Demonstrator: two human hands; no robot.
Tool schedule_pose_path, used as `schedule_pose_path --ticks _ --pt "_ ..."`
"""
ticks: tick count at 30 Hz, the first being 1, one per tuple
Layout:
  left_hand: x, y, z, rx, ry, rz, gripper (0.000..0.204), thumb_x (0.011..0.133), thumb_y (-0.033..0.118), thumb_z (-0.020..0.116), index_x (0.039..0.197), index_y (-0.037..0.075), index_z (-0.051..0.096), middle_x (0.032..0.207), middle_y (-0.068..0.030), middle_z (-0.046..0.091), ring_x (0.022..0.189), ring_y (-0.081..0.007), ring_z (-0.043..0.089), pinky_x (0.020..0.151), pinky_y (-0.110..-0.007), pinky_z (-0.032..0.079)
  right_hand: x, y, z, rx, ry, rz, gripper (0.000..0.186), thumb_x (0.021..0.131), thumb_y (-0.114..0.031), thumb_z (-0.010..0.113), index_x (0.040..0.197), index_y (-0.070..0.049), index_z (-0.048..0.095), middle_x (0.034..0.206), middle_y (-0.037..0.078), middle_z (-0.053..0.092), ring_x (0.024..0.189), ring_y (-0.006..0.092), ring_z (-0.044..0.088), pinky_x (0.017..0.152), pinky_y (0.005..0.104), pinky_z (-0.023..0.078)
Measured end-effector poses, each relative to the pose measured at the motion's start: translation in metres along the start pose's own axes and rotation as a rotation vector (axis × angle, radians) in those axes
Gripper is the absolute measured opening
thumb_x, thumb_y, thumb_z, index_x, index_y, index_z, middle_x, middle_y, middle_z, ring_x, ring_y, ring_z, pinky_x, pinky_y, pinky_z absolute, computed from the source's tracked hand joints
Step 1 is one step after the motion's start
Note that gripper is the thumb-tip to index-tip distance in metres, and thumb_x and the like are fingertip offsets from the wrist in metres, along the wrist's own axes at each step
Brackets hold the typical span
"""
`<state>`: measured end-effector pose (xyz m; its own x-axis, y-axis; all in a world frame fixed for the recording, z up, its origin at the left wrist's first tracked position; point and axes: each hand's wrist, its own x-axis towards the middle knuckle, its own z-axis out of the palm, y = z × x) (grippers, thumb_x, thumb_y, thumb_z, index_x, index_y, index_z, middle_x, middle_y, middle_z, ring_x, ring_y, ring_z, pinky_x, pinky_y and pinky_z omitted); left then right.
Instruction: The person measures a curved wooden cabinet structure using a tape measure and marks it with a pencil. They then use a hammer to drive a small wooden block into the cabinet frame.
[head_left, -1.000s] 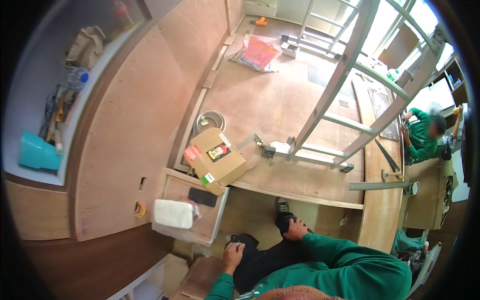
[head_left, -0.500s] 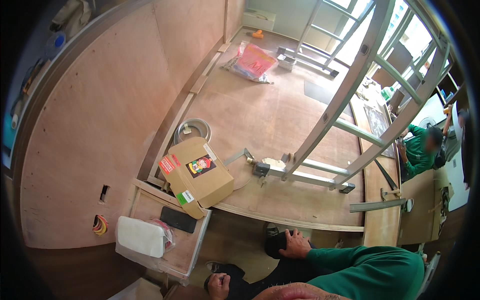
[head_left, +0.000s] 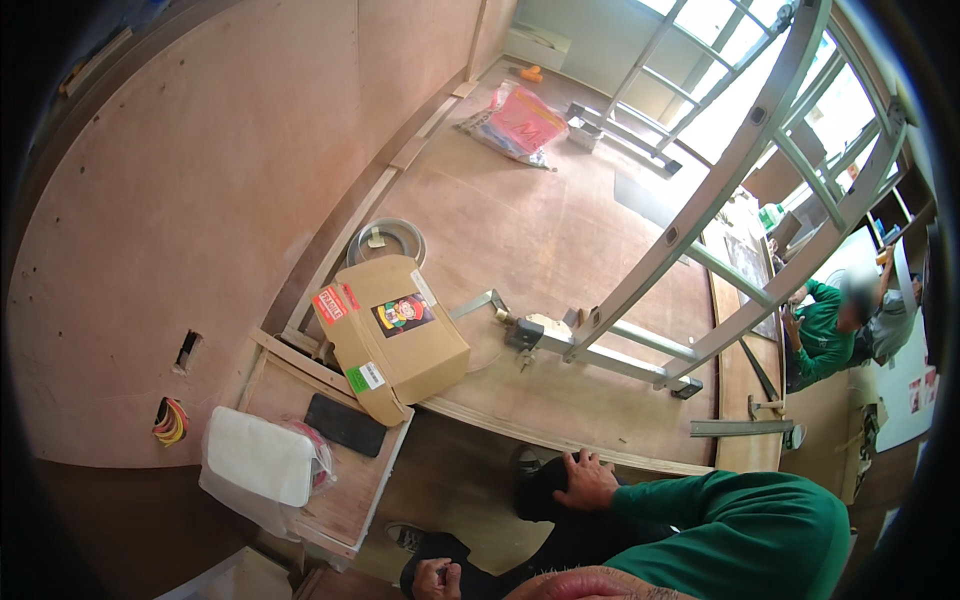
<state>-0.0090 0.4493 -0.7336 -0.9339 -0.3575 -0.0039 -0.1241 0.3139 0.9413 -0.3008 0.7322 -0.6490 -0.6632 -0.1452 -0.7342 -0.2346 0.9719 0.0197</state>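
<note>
My right hand [head_left: 587,481] lies over my right knee in dark trousers [head_left: 545,497], its fingers spread and nothing in it. Lower down, my left hand [head_left: 436,578] rests on the left knee with its fingers curled closed; whether it holds something small and dark cannot be made out. Ahead of the left knee stands a low wooden ledge [head_left: 340,500] bearing a black flat slab [head_left: 345,424] and a white box-like item in plastic wrap [head_left: 262,455]. A brown cardboard box [head_left: 425,350] with stickers leans at the ledge's corner, touched by neither hand.
An aluminium ladder [head_left: 630,352] stands on the raised plywood platform [head_left: 520,240]. Beyond are coiled strip [head_left: 405,237], a plastic bag [head_left: 520,125] and an orange tool [head_left: 527,73]. On the right are a hammer [head_left: 765,405], a metal strip [head_left: 740,428] and a co-worker in green [head_left: 825,325].
My view has shifted slightly, so the ledge and box sit a little higher and more to the left. Both hands stay on my knees. The co-worker's hands have moved a little.
</note>
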Motion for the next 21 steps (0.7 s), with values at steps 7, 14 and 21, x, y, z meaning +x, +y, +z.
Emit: schedule_pose_path --ticks 7,14,21 --pt "0.002 0.03 0.007 -0.001 -0.006 -0.02 0.027 0.108 0.027 0.065 0.109 0.0 0.071 0.106 -0.0213 0.07 0.099 -0.0417 0.068 0.088 -0.047 0.055 0.015 0.01 -0.004 -0.019 -0.056 0.0 0.098 0.087 -0.061 0.073 0.159 -0.005 0.038 0.153 0.028 0.046 0.143 0.0492 0.048 0.104 0.073 0.044" --pt "0.016 0.017 0.02 0.119 0.012 -0.059 0.024 0.1 0.028 0.073 0.101 0.004 0.073 0.097 -0.018 0.072 0.092 -0.0409 0.07 0.082 -0.048 0.056 0.015 0.016 -0.013 0.013 -0.052 -0.014 0.095 0.086 -0.062 0.074 0.156 -0.006 0.041 0.151 0.028 0.048 0.142 0.049 0.049 0.105 0.0717 0.045" --pt "0.048 0.062 0.021 0.353 0.014 -0.421 0.024 0.095 0.029 0.078 0.099 0.006 0.074 0.093 -0.0184 0.075 0.089 -0.0409 0.073 0.08 -0.048 0.058 -0.007 0.028 -0.01 0.117 -0.106 0.055 0.096 0.085 -0.059 0.075 0.158 -0.005 0.041 0.152 0.025 0.046 0.14 0.0486 0.048 0.099 0.0768 0.046"
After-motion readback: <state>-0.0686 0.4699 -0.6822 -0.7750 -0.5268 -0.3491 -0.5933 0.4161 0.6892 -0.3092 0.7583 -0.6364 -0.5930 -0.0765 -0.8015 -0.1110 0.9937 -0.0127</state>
